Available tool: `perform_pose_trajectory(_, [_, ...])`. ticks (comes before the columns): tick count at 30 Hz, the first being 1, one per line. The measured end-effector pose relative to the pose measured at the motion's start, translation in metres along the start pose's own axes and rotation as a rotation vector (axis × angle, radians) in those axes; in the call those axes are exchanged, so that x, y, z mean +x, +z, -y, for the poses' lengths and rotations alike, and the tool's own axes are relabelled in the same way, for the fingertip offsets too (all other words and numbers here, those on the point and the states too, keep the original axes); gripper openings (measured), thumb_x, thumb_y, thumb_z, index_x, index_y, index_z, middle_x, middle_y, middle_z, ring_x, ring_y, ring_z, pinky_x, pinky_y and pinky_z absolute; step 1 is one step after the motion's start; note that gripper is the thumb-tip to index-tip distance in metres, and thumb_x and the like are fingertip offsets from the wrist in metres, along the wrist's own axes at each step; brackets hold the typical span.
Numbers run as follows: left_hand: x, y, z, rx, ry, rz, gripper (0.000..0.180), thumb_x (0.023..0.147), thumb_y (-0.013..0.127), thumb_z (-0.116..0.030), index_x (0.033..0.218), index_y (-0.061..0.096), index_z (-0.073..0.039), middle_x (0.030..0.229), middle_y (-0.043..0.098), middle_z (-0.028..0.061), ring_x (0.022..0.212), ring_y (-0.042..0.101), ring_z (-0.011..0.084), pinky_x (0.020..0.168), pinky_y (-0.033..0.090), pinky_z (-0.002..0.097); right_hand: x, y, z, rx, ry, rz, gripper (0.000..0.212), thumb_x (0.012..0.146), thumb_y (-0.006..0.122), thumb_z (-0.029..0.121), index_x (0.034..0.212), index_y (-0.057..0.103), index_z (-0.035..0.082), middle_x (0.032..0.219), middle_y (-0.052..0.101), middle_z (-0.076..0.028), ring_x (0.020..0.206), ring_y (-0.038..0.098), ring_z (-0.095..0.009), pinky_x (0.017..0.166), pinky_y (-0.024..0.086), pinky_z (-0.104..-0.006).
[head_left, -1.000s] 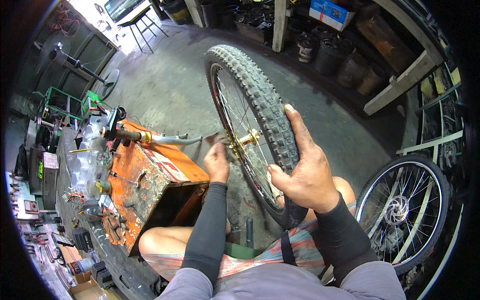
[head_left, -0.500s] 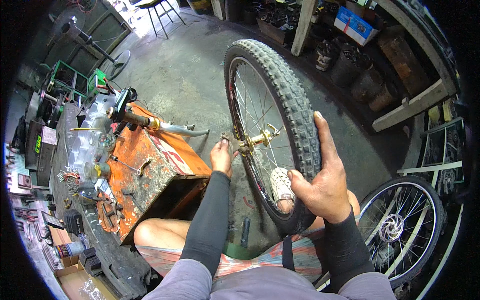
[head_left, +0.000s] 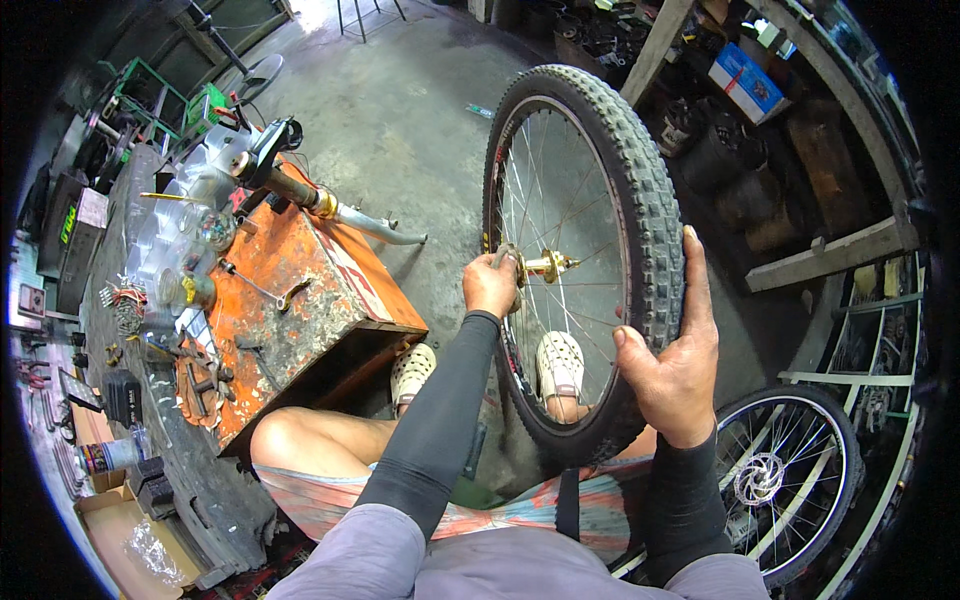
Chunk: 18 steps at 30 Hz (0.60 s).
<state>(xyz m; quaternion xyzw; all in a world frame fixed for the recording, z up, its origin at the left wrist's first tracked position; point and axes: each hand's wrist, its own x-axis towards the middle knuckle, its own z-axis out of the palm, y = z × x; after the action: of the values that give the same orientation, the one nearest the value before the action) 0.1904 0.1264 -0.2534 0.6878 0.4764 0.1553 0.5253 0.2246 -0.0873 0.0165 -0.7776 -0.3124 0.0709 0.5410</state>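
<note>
Upright wheel (head_left: 660, 225), axle (head_left: 546, 266) left-to-right

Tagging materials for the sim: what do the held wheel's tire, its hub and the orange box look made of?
Tire: likely rubber, matte dark grey, with molded-looking knobs.
Hub: probably metal, shiny gold with bright highlights; anodized or plated, can't tell.
Orange box: worn orange paint, chipped in ragged patches on top; wood or sheet metal underneath, unclear.
</note>
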Motion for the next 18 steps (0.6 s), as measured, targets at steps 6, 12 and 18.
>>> perform_pose_trajectory(6, [-0.007,0.011,0.026,-0.245,0.103,0.048,0.034,0.093,0.081,-0.010,0.126,0.078,-0.002,0.109,0.083,0.0113,0.099,0.077,0.0169,0.090,0.060,0.0337,0.002,-0.011,-0.017,-0.120,-0.044,-0.004,0.104,0.077,0.068,0.003,0.173,0.028,0.002,0.148,0.060,-0.018,0.120,0.065,-0.023,0.109,0.051,-0.0356])
perform_pose_trajectory(12, [-0.008,0.011,-0.013,0.008,-0.033,-0.037,0.029,0.093,0.080,-0.024,0.113,0.081,-0.003,0.101,0.082,0.0200,0.094,0.080,0.0302,0.087,0.060,0.0411,-0.005,-0.011,-0.012,-0.018,0.071,-0.035,0.104,0.077,0.069,0.001,0.172,0.028,0.001,0.152,0.058,-0.019,0.128,0.062,-0.025,0.114,0.047,-0.0368])
perform_pose_trajectory(18, [-0.012,0.009,0.009,-0.239,0.130,0.001,0.026,0.102,0.070,-0.018,0.119,0.080,-0.001,0.105,0.083,0.0146,0.098,0.079,0.0240,0.088,0.059,0.0400,0.000,-0.013,-0.007,0.106,0.124,-0.018,0.104,0.077,0.069,-0.003,0.172,0.028,0.000,0.157,0.056,-0.019,0.137,0.059,-0.025,0.118,0.044,-0.0362])
